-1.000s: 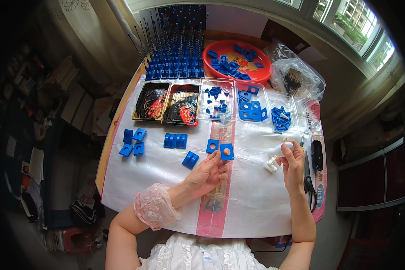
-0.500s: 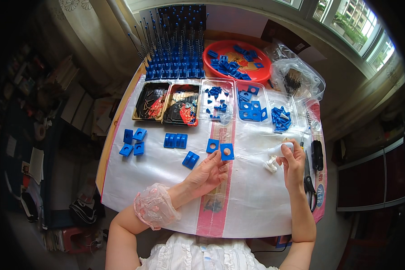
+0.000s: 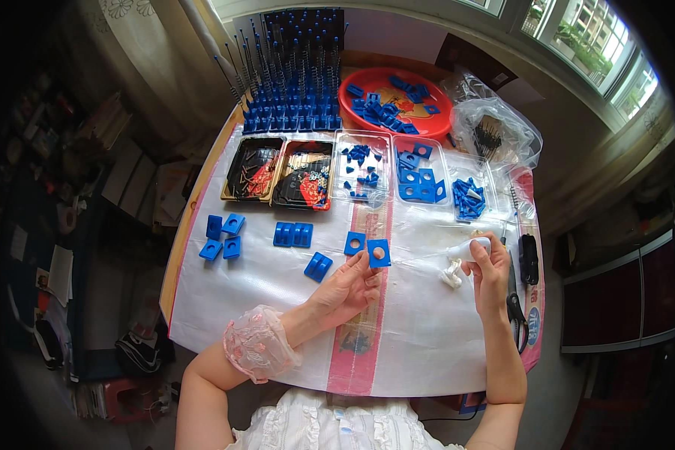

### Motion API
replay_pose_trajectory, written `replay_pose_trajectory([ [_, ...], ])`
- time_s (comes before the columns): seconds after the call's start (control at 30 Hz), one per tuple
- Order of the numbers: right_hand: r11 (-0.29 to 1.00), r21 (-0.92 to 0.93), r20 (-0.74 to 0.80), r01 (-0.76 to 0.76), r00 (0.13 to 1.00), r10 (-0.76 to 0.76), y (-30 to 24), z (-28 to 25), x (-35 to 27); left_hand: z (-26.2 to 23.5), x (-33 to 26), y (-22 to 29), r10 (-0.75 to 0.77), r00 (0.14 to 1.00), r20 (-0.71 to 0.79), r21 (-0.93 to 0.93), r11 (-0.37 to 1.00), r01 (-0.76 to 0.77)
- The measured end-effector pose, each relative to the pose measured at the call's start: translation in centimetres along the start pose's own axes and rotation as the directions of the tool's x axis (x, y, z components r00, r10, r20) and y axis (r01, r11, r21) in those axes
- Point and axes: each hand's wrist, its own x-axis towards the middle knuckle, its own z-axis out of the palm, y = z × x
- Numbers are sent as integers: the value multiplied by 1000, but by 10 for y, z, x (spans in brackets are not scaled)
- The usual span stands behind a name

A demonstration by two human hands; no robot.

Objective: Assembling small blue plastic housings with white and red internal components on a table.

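Note:
My left hand (image 3: 345, 292) pinches a blue square plate (image 3: 383, 262) with a round hole, holding it above the table. Just beyond those fingers lies a second blue holed plate (image 3: 359, 235). To the right, my right hand (image 3: 491, 274) grips a small white squeeze bottle (image 3: 481, 245), its narrow tip pointing left toward the held plate. A thin clear strand or nozzle seems to stretch between them, too faint to make out. Crumpled white tissue (image 3: 451, 274) lies beside the bottle. Blue curved-top pieces (image 3: 292, 235) and several blue holed parts (image 3: 232, 247) rest on the left.
Behind are black trays (image 3: 236, 196) of small metal parts and clear boxes (image 3: 444, 150) of blue parts. A red plate (image 3: 444, 124) of blue pieces and a rack of upright springs and rods (image 3: 292, 112) stand farther back. Black-handled scissors (image 3: 516, 311) lie at right.

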Motion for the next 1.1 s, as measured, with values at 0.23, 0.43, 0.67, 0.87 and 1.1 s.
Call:
replay_pose_trajectory([
  [0.23,999,27,-26,-33,999,34,-2,2,0,-1,0,0,-6,1000,10,-9,1000,6],
  [0.43,984,159,-9,-85,996,88,1,2,-1,6,-1,-1,9,999,-45,12,1000,-9],
  [0.67,996,62,-11,-60,998,61,-2,11,-10,-1,0,-4,-7,1000,-25,-1,1000,7],
  [0.87,998,42,5,-35,999,35,4,10,-12,2,-1,-4,-11,999,-44,31,999,12],
  [1.1,1000,19,5,-19,1000,19,6,10,-11,7,-2,-4,-18,997,-74,43,999,21],
])
